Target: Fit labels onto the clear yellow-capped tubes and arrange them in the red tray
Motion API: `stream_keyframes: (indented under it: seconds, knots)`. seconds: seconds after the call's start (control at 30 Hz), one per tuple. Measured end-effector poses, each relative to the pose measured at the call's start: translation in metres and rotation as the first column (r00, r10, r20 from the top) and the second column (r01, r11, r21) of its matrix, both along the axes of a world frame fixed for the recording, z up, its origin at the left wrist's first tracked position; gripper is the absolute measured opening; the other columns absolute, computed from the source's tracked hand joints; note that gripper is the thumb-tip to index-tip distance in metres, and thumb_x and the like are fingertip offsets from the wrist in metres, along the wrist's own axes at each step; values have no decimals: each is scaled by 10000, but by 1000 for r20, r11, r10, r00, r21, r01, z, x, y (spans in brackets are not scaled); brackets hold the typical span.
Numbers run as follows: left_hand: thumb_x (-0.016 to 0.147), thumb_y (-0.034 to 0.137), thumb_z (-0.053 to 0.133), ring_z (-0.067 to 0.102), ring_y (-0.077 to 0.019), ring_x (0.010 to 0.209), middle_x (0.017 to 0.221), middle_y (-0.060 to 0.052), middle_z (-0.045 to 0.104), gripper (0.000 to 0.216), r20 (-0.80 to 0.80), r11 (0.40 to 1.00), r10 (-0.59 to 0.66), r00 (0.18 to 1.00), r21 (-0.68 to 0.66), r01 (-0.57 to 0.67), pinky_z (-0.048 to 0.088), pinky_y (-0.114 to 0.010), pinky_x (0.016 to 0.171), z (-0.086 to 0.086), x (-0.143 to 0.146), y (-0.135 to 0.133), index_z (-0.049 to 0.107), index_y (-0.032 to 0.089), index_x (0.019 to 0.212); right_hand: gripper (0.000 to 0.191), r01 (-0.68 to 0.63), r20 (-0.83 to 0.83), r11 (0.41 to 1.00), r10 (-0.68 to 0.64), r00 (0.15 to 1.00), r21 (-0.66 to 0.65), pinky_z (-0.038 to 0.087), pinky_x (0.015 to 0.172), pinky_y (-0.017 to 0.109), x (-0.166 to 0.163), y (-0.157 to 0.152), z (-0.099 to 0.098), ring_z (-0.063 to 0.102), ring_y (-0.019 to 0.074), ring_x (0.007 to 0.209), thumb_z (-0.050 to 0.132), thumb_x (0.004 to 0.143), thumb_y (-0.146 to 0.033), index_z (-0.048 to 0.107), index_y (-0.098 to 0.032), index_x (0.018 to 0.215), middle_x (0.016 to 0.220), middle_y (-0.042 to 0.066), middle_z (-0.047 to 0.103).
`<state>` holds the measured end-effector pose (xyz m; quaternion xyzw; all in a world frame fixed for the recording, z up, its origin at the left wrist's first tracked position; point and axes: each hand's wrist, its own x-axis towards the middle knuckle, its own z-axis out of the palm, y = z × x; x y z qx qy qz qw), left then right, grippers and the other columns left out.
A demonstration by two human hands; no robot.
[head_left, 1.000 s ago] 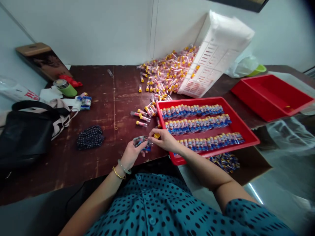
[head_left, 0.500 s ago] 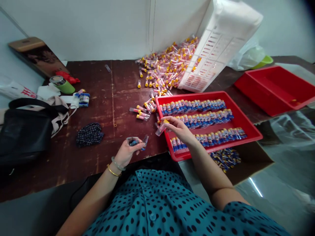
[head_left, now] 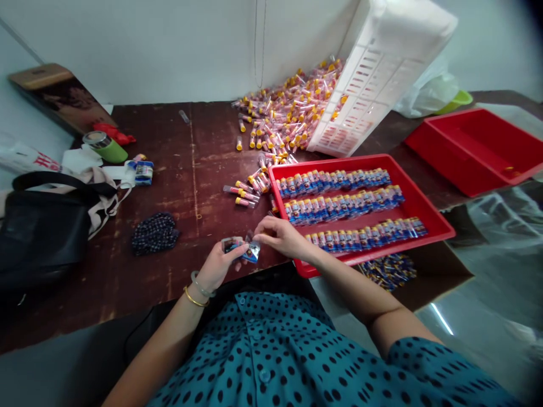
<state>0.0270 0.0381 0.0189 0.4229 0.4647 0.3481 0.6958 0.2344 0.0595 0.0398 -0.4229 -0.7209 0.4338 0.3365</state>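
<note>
While the left hand [head_left: 218, 263] pinches small clear plastic sleeves printed in blue [head_left: 251, 252] above the near edge of the dark reddish-brown wooden surface [head_left: 169, 158], the right hand [head_left: 282, 237] has a narrow grip at their outer end — whether it holds anything, I cannot tell. Just right sits a red plastic tray [head_left: 441, 230] with three rows of yellow-topped, blue-sleeved tubes [head_left: 345, 204]; bare yellow-capped clear tubes [head_left: 292, 116] are heaped toward the far edge.
</note>
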Motion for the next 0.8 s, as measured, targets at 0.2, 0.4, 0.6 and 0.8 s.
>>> stream_keyframes:
  seconds: [0.2, 0.4, 0.6, 0.8]
  knots:
    - [702, 394, 785, 491, -105, 473, 608, 4, 622, 262, -185, 994, 43, 982, 107, -23, 387, -229, 452, -18, -8, 3, 698, 148, 730, 82, 48, 152, 999, -49, 987, 9, 448, 777, 261, -14, -7, -32, 563, 141, 812, 586, 893, -216, 623, -160, 845, 880, 34, 594]
    - [623, 325, 850, 516, -105, 520, 655, 1, 644, 267, -101, 989, 142, 985, 57, -137, 403, -218, 455, -23, -22, 3, 674, 150, 721, 83, 178, 87, 984, -178, 980, 12, 455, 758, 272, -4, -9, -25, 578, 155, 808, 607, 850, -216, 595, -179, 923, 891, 31, 621]
    - [592, 304, 871, 557, -122, 568, 672, -14, 655, 285, -27, 997, 77, 997, -26, -78, 399, -211, 444, -11, -30, 4, 662, 149, 709, 234, 114, -389, 946, -232, 892, -304, 464, 633, 240, 15, 8, 5, 554, 103, 662, 647, 860, -370, 615, -185, 1000, 903, 20, 663]
    - [631, 304, 854, 564, -119, 577, 680, -20, 659, 264, 22, 999, 23, 1000, -40, -22, 400, -203, 453, -10, -30, 5, 661, 147, 719, 226, -21, -400, 955, -104, 910, -297, 462, 650, 219, 10, 11, 18, 556, 86, 684, 684, 852, -337, 665, -167, 1000, 896, 12, 649]
